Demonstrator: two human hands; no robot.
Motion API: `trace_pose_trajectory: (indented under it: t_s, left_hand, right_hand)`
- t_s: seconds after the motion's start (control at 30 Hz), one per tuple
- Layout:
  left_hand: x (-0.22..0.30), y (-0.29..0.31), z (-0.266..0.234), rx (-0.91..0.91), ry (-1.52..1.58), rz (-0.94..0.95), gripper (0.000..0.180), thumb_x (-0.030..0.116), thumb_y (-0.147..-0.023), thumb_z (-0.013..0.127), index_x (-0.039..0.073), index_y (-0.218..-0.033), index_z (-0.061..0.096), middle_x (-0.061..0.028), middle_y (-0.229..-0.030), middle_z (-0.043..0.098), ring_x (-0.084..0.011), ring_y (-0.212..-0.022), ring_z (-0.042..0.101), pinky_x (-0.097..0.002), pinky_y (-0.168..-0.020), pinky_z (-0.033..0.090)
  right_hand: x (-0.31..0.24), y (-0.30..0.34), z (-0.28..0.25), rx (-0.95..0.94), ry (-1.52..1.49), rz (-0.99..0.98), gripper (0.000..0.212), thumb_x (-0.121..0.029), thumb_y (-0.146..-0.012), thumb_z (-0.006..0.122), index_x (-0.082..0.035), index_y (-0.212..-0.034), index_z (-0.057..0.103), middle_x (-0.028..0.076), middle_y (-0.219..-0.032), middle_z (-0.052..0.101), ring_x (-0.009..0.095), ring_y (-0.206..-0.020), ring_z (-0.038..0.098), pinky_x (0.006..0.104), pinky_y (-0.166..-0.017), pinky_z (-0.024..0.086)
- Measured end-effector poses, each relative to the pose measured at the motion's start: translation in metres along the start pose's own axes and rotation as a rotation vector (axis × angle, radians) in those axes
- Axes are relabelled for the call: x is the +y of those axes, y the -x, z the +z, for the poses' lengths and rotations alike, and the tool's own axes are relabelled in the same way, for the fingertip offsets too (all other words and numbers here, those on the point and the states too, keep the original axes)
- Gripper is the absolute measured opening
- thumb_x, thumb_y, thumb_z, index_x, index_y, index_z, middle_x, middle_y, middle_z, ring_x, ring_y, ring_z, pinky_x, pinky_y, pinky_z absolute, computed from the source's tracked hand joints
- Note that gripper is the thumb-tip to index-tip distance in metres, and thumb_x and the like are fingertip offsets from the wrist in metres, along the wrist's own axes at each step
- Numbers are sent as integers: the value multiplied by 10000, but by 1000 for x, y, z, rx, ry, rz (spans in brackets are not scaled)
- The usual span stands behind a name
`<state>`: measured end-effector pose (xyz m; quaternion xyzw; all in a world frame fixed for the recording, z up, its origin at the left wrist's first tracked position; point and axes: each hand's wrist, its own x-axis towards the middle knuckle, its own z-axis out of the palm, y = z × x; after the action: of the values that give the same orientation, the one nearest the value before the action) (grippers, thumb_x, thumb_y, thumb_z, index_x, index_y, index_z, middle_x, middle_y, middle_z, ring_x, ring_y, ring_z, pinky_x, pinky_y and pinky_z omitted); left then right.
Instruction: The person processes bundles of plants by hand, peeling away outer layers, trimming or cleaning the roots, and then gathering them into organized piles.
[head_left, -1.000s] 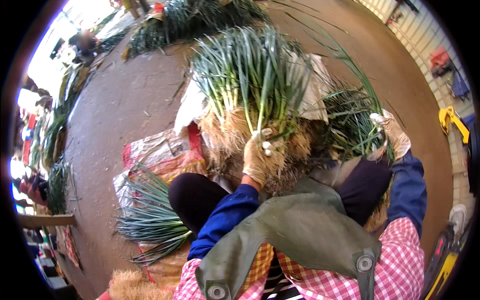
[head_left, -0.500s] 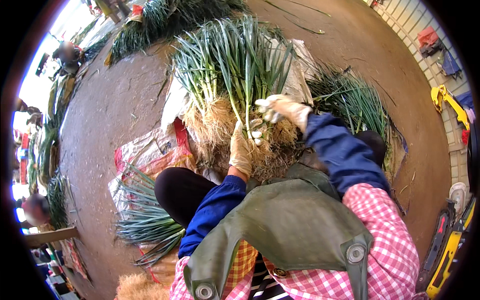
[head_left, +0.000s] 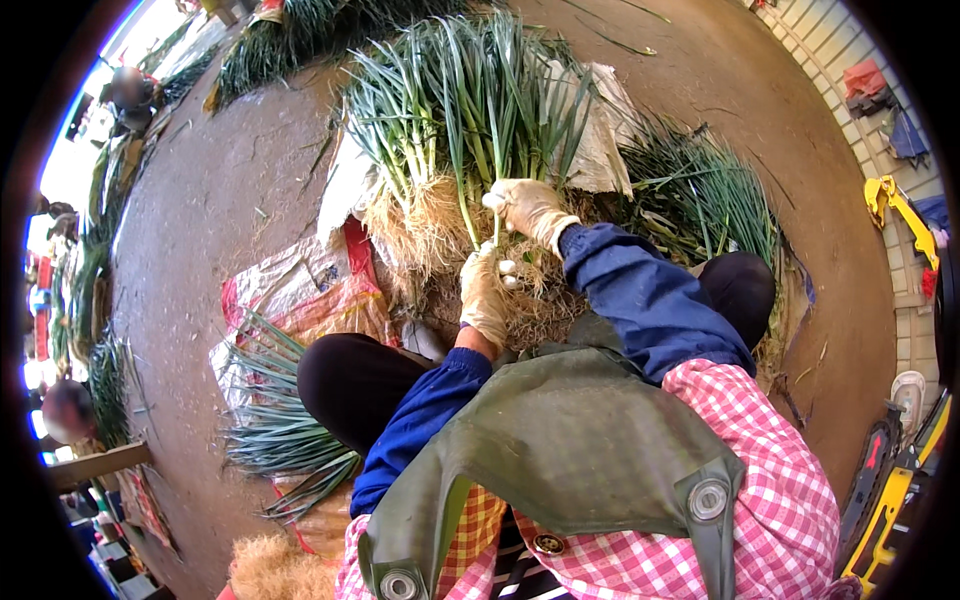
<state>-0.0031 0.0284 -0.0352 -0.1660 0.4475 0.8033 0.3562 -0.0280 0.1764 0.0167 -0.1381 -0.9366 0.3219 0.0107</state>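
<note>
My left hand (head_left: 482, 295), in a pale glove, is closed round the lower ends of a pair of green onions (head_left: 467, 208). Just above it my right hand (head_left: 530, 212), gloved too, has its fingers closed at the stalk of the right-hand one. A thick bunch of green onions (head_left: 410, 115) lies beyond both hands, leaves pointing away from me. Its tangled tan roots (head_left: 412, 228) face me. A few small white bulb ends (head_left: 508, 274) show beside my left hand, above a heap of roots and dirt.
More long green leaves lie in a pile (head_left: 700, 190) at the right and another (head_left: 285, 410) at the left, near a red-edged sack (head_left: 290, 290). A yellow tool (head_left: 885, 525) stands by the right wall. People sit at the far left.
My right hand has moved left and inward, from beside the stalks onto one of them. My left hand keeps its hold on the lower ends.
</note>
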Motion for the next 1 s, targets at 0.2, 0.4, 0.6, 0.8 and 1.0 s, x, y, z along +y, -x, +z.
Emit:
trace_pose_trajectory:
  t_s: [0.2,0.4,0.6,0.8,1.0]
  left_hand:
    - [10,7,-12,-55,136,74,155,232,-931,548,78,-942,544,-27,-695,567,-137,-531,558,-259,-453,485]
    - [21,4,-9,-41,147,79,154,229,-943,524,84,-995,527,-1,-658,529,-92,-476,511,-208,-356,401]
    - [18,10,1,-217,192,117,156,212,-945,520,80,-1021,550,5,-751,604,-71,-497,530,-193,-358,410]
    - [24,20,-3,-129,208,99,139,181,-937,525,83,-1024,572,7,-778,620,-60,-526,529,-188,-390,404]
    - [23,10,0,-108,200,137,135,159,-933,534,69,-1024,578,13,-747,590,-69,-530,518,-190,-398,395]
  right_hand:
    - [-60,88,-31,-810,-765,-260,176,-245,-901,589,-85,-937,655,42,-743,614,162,-695,600,305,-646,499]
    - [-18,47,-31,-725,108,89,272,-333,-845,647,-79,-941,663,82,-767,651,158,-655,644,301,-528,508]
    - [6,14,21,-439,-946,529,279,-362,-881,623,-88,-848,660,-12,-604,567,77,-474,478,242,-424,379]
    - [-14,25,37,-200,-906,404,277,-353,-894,611,-84,-916,676,-16,-703,612,90,-564,537,236,-484,426]
    - [-3,35,34,12,-220,-205,274,-338,-883,549,-101,-952,668,67,-863,664,250,-814,630,330,-714,482]
